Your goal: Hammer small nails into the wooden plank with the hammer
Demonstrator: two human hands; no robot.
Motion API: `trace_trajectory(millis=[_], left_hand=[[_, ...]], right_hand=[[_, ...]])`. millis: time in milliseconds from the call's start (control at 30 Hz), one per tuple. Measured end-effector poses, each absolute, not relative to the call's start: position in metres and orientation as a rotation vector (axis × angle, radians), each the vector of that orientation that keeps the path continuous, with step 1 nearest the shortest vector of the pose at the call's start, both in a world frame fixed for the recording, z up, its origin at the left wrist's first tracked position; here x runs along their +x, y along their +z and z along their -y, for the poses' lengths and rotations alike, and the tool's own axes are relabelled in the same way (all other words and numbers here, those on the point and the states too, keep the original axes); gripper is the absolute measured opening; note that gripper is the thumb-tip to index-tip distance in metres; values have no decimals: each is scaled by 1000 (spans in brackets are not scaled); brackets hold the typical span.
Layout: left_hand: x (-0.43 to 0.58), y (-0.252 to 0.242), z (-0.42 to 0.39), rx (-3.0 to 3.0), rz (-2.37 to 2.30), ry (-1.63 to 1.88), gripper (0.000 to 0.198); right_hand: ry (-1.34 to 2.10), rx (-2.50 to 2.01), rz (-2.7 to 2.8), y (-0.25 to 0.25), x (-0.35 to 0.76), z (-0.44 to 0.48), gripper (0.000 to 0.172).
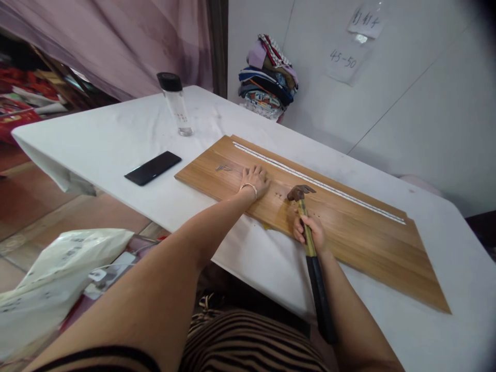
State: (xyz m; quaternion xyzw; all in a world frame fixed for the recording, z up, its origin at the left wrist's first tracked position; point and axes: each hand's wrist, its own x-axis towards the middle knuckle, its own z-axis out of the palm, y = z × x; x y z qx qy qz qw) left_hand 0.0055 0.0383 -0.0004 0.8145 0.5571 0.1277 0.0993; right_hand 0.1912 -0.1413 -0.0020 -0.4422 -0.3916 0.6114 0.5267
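Observation:
A claw hammer (308,232) with a rusty head and a yellow and black handle is gripped in my right hand (312,231), just above the near edge of a brown wooden board (360,232). My left hand (256,180), a bracelet at its wrist, lies flat on the board with fingers stretched out. Left of that hand is a small group of nails (223,168). Between my hands a few tiny nails (278,195) show on the wood, too small to make out clearly. A long white strip (310,179) runs along the board's far side.
On the white-covered table (116,129) are a black phone (153,168) and a clear bottle (178,108) with a black lid. Folded clothes (267,77) are stacked behind, by the wall. A pale bag (65,274) and a power strip (112,274) sit at the lower left.

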Motion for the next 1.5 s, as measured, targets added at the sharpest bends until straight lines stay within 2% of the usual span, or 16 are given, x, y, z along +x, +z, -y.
trace_trajectory(millis=[633, 1500], left_hand=[[1, 6, -35, 2429, -1669, 295, 45], [-3, 11, -31, 2485, -1731, 205, 42]], right_hand=[[1496, -1060, 893, -4, 186, 141, 39], [1461, -980, 810, 2, 173, 140, 35]])
